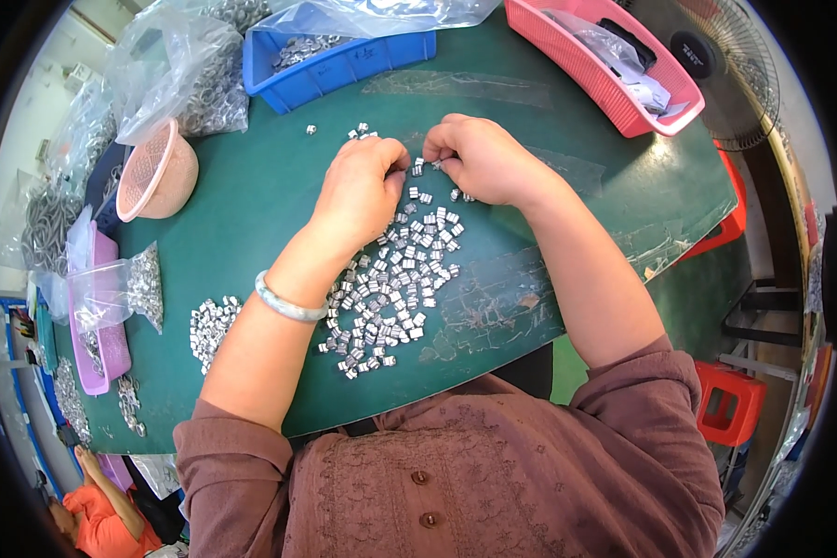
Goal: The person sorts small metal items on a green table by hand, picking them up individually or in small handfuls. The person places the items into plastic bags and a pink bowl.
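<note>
Small silvery metal pieces (405,279) lie loosely spread on the green table between my forearms. At the far end of this spread, my left hand (363,186) is closed, its fingers curled together. What it holds, if anything, is hidden. My right hand (484,160) faces it a short way to the right, thumb and fingers pinched, with a small metal piece (437,166) showing at the fingertips. Another piece (418,167) sits in the gap between the hands. A few more pieces (363,130) lie just beyond my left hand.
A denser heap of pieces (214,325) lies left of my left forearm. Around the table stand a blue bin (344,70), a pink basket (614,102), a peach basket (172,172), a purple basket (112,344) and bags of metal parts (216,102). A fan (730,65) stands far right; another person (107,516) sits lower left.
</note>
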`<move>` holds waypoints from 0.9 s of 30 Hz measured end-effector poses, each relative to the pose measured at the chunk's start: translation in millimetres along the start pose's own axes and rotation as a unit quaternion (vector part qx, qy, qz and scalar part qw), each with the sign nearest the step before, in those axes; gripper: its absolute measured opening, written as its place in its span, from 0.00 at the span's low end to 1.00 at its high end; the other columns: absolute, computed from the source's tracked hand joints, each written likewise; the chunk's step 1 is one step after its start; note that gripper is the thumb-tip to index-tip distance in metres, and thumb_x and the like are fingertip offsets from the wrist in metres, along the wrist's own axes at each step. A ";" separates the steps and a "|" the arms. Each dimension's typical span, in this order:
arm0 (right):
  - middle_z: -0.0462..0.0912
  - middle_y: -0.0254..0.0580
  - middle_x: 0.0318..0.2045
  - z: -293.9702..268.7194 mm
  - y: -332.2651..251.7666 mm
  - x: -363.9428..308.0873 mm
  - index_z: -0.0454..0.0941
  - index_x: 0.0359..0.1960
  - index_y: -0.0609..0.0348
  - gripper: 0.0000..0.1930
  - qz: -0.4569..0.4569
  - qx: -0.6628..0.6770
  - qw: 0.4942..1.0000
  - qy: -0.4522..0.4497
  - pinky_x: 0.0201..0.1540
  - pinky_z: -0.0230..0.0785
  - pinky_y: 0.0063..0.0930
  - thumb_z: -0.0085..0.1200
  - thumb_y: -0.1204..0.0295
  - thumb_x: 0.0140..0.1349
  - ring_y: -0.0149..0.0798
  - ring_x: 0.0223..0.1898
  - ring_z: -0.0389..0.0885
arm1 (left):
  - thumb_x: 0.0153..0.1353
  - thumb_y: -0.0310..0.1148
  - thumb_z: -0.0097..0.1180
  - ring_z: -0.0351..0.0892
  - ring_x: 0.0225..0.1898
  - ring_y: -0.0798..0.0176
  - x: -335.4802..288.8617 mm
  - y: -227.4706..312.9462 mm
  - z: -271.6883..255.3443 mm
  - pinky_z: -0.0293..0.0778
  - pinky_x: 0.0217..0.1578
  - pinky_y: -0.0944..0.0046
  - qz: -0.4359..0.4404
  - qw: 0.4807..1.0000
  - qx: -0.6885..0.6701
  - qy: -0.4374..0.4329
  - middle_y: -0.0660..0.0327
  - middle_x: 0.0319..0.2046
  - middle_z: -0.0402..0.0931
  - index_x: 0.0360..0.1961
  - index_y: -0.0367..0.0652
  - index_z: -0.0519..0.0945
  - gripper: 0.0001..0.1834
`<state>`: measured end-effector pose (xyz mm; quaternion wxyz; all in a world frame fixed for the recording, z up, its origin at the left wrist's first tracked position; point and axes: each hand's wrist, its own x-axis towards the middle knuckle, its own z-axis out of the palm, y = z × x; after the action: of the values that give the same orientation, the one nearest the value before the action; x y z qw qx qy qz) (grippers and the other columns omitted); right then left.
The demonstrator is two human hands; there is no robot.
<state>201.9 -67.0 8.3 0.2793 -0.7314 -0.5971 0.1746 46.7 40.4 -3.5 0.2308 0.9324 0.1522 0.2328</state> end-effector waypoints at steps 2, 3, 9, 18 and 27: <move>0.80 0.49 0.38 -0.3 1.9 -0.6 0.80 0.36 0.59 0.11 -0.001 0.008 1.000 0.001 0.43 0.71 0.38 0.51 0.81 0.51 0.50 0.41 0.79 | 0.49 0.21 0.59 0.77 0.36 0.52 -1.1 -0.2 -0.8 0.72 0.40 0.58 -0.001 1.000 -0.002 -0.001 0.56 0.30 0.78 0.33 0.39 0.78 0.08; 0.79 0.47 0.35 -1.0 3.1 -1.1 0.79 0.36 0.61 0.11 -0.012 0.014 1.000 0.010 0.41 0.71 0.35 0.51 0.83 0.50 0.46 0.38 0.78 | 0.49 0.20 0.58 0.77 0.36 0.53 -1.5 -0.4 -1.1 0.72 0.40 0.58 -0.001 1.000 -0.004 -0.001 0.56 0.30 0.78 0.33 0.39 0.78 0.08; 0.77 0.44 0.32 -4.8 2.3 -2.7 0.78 0.34 0.62 0.08 -0.024 0.007 1.000 0.018 0.39 0.71 0.31 0.55 0.81 0.51 0.42 0.34 0.77 | 0.50 0.21 0.57 0.76 0.39 0.49 -3.1 -1.4 -6.1 0.71 0.43 0.55 -0.020 0.999 -0.032 -0.018 0.54 0.32 0.78 0.34 0.39 0.78 0.08; 0.77 0.44 0.33 -2.0 6.5 -1.8 0.79 0.33 0.62 0.06 -0.021 -0.011 1.000 0.000 0.39 0.71 0.32 0.56 0.78 0.53 0.44 0.34 0.77 | 0.51 0.18 0.58 0.80 0.39 0.57 -6.0 -6.8 -9.7 0.75 0.42 0.62 -0.032 0.998 -0.034 -0.029 0.54 0.36 0.78 0.42 0.38 0.79 0.15; 0.77 0.44 0.35 2.7 6.5 0.7 0.80 0.37 0.59 0.09 -0.057 0.001 0.998 0.038 0.42 0.70 0.34 0.52 0.80 0.55 0.46 0.37 0.77 | 0.49 0.21 0.58 0.75 0.40 0.50 -5.3 -6.2 -13.4 0.71 0.44 0.56 -0.008 0.999 -0.030 -0.023 0.55 0.32 0.77 0.37 0.40 0.80 0.11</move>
<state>205.5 -66.6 2.2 0.3120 -0.7019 -0.6267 0.1311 34.3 48.4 1.9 0.2638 0.9290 0.1470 0.2139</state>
